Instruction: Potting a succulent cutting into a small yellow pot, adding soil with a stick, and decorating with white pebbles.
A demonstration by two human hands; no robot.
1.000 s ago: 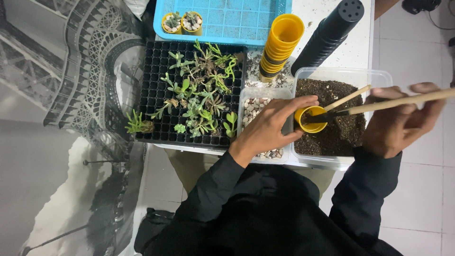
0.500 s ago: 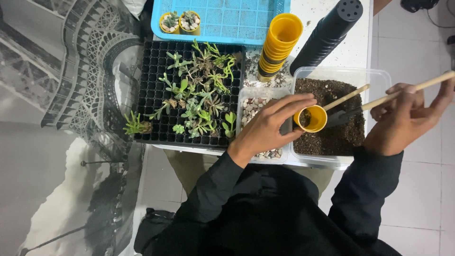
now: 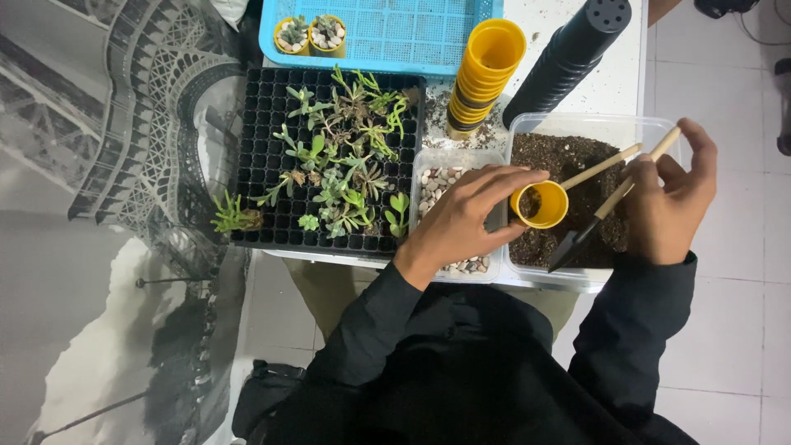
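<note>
My left hand (image 3: 461,216) holds a small yellow pot (image 3: 540,204) over a clear plastic tub of dark soil (image 3: 577,206); the pot has a little soil inside. My right hand (image 3: 671,202) grips a small black-bladed shovel with a wooden handle (image 3: 595,221), its blade pointing down into the soil near the tub's front edge. A second wooden-handled tool (image 3: 600,167) lies in the soil behind the pot.
A black seedling tray (image 3: 268,148) holds several small succulents (image 3: 346,156). A clear tub of pebbles (image 3: 445,185) sits beside it. Behind are a stack of yellow pots (image 3: 484,74), a stack of black pots (image 3: 568,58) and a blue tray (image 3: 395,33) with two potted plants (image 3: 309,35).
My right hand has swung the shovel from the pot's rim down towards me, so its blade now dips into the soil. The pot and left hand stay in place.
</note>
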